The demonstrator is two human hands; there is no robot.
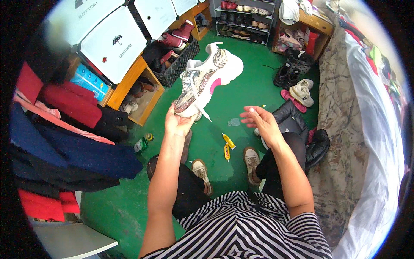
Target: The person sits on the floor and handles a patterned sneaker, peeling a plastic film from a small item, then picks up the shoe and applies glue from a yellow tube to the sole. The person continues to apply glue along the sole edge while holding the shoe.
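A white sneaker with patterned panels and a pink patch [202, 82] is held up in front of me, tilted, its heel pointing away. My left hand [178, 124] grips it by the toe, fingers beneath and thumb along the side. One white lace hangs loose off the shoe. Off to the right, my right hand [261, 122] is raised over the floor with its fingers stretched out and nothing in them. Two yellow tubes [227, 147] lie on the green floor between my feet and the shoe.
Shoes fill a rack [246, 21] at the back. Black boots [286, 75] and white sneakers [301, 92] stand at right by the covered bed [334, 142]. White storage boxes [114, 45] and a shoe basket [179, 62] line the left. A green bottle [140, 145] lies near my left foot.
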